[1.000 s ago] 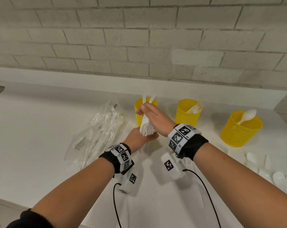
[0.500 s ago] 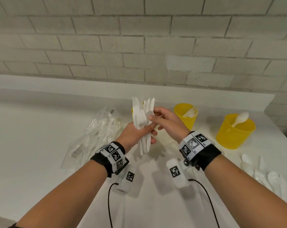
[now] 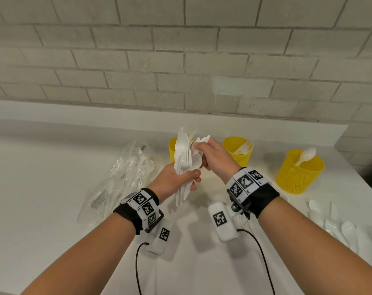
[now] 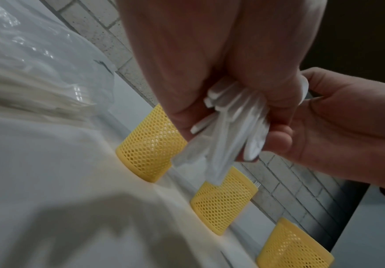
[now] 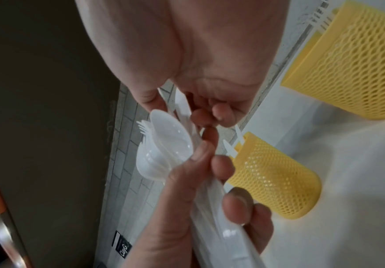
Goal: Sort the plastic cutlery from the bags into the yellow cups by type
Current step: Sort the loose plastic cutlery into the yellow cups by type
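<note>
My left hand [image 3: 189, 177] grips a bundle of white plastic cutlery [image 3: 183, 158] upright above the counter, just in front of the left yellow cup [image 3: 172, 150]. My right hand [image 3: 198, 145] pinches a few pieces at the bundle's top right; their type is unclear. In the right wrist view a spoon bowl [image 5: 170, 134] faces the camera and the left cup [image 5: 271, 177] holds knives. The middle cup [image 3: 238, 150] holds forks and the right cup [image 3: 300, 171] holds a spoon. In the left wrist view the handle ends [image 4: 232, 127] stick out below my curled fingers.
A clear bag of mixed cutlery [image 3: 125, 177] lies on the white counter [image 3: 42, 188] to the left of my hands. Several loose white spoons [image 3: 340, 226] lie at the right front. A brick wall with a low ledge [image 3: 74, 124] runs behind the cups.
My left hand took the bundle upright and raised it. My right hand came off the top of the bundle, moved to its right side, then up to pinch pieces near the top.
</note>
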`<action>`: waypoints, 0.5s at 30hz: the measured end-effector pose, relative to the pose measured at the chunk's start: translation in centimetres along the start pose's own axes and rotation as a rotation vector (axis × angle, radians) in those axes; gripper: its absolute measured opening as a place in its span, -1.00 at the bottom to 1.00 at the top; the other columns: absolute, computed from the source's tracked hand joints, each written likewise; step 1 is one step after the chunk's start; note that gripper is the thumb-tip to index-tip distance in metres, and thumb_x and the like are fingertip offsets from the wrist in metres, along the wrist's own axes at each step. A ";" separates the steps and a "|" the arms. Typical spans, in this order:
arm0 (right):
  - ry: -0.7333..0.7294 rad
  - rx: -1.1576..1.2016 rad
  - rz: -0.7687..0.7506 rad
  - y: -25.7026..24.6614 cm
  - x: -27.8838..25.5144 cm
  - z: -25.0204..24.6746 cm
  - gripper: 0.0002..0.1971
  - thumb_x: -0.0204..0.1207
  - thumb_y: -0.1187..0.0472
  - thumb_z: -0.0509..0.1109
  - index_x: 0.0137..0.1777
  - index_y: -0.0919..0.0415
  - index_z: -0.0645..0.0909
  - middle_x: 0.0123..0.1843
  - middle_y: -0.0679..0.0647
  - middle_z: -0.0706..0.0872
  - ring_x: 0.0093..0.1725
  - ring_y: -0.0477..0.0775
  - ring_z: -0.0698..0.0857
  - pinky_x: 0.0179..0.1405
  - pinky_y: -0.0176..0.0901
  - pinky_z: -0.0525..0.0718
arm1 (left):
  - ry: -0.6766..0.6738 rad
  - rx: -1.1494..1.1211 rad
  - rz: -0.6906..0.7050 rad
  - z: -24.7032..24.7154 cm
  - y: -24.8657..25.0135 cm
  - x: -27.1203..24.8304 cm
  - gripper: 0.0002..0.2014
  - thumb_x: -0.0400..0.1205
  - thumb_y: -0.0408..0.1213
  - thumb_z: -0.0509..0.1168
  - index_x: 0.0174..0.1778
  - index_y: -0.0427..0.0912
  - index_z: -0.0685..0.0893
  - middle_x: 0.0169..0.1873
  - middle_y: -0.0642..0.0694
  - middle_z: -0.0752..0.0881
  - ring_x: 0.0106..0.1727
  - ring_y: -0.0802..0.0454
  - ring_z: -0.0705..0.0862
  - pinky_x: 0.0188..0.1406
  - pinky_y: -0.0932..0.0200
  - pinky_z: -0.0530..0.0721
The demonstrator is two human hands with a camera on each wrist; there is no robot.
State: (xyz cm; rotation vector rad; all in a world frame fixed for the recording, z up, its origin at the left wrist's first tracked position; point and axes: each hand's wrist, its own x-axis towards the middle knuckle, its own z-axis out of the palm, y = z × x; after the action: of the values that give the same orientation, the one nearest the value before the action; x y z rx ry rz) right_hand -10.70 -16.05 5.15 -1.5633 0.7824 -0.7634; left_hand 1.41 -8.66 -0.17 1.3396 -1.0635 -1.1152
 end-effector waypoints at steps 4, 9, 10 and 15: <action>0.040 -0.021 0.018 0.5 0.4 -0.1 -0.79 0.64 0.20 0.19 -0.24 0.18 0.48 -0.50 0.06 0.52 -0.56 -0.05 0.46 -0.50 -0.19 0.40 | 0.018 -0.022 0.035 -0.2 -0.1 0.1 -0.75 0.62 -0.29 0.37 0.20 -0.24 0.65 -0.28 -0.07 0.77 -0.38 0.05 0.67 -0.22 0.15 0.74; -0.032 0.043 0.009 1.9 1.2 -0.3 -0.86 0.62 0.16 0.30 -0.14 0.17 0.60 -0.43 0.13 0.52 -0.51 0.01 0.46 -0.48 -0.19 0.43 | 0.018 -0.026 0.060 -0.5 -0.1 0.3 -0.72 0.64 -0.23 0.34 0.21 -0.29 0.63 -0.23 -0.11 0.75 -0.37 -0.05 0.66 -0.21 0.00 0.72; -0.049 0.027 0.006 2.1 1.2 -0.2 -0.83 0.64 0.15 0.28 -0.14 0.19 0.60 -0.45 0.13 0.51 -0.50 0.02 0.47 -0.46 -0.18 0.44 | 0.017 -0.035 0.061 -0.5 -0.2 0.3 -0.72 0.65 -0.22 0.34 0.19 -0.31 0.64 -0.22 -0.13 0.75 -0.38 -0.06 0.66 -0.25 0.01 0.72; 0.012 -0.161 -0.044 1.7 2.3 -0.5 -0.79 0.71 0.15 0.14 -0.10 0.06 0.57 -0.45 0.13 0.53 -0.47 0.05 0.50 -0.44 -0.15 0.49 | 0.022 -0.108 0.018 -1.1 0.0 0.4 -0.71 0.65 -0.20 0.32 0.24 -0.25 0.62 -0.08 -0.23 0.80 -0.36 -0.11 0.74 -0.30 0.02 0.78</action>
State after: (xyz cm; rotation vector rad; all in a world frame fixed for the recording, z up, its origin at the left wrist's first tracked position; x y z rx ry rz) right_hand -9.90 -18.43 3.66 -1.7265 0.8377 -0.7575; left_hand 2.60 -8.86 -0.19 1.2527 -0.9834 -1.1262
